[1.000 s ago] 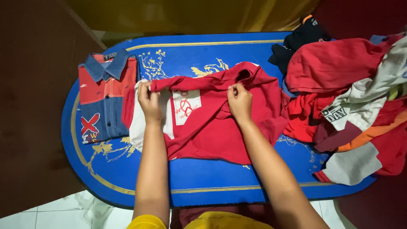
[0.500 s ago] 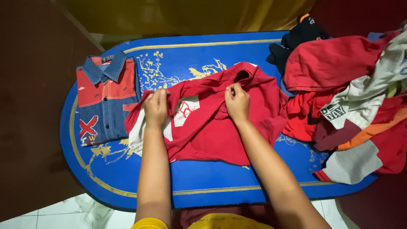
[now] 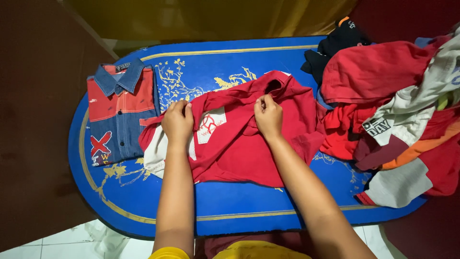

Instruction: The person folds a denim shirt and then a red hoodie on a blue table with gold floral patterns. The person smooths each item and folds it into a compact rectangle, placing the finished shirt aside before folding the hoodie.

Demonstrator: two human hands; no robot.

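A red shirt [image 3: 249, 148] with white sleeve trim and a white chest patch lies crumpled in the middle of the blue oval table [image 3: 230, 206]. My left hand [image 3: 177, 122] pinches the shirt's fabric near its left side, beside the white patch. My right hand [image 3: 268, 116] pinches a fold of the same shirt near its collar. Both hands rest low on the cloth.
A folded denim-and-red collared shirt [image 3: 117, 110] lies at the table's left end. A heap of unfolded red, white, grey and orange clothes [image 3: 397, 110] covers the right end, with a black garment [image 3: 335, 45] behind it. White floor tiles show below the near edge.
My left hand has moved right and down, drawing the shirt's left edge inward over the white sleeve. My right hand has kept its grip near the collar.
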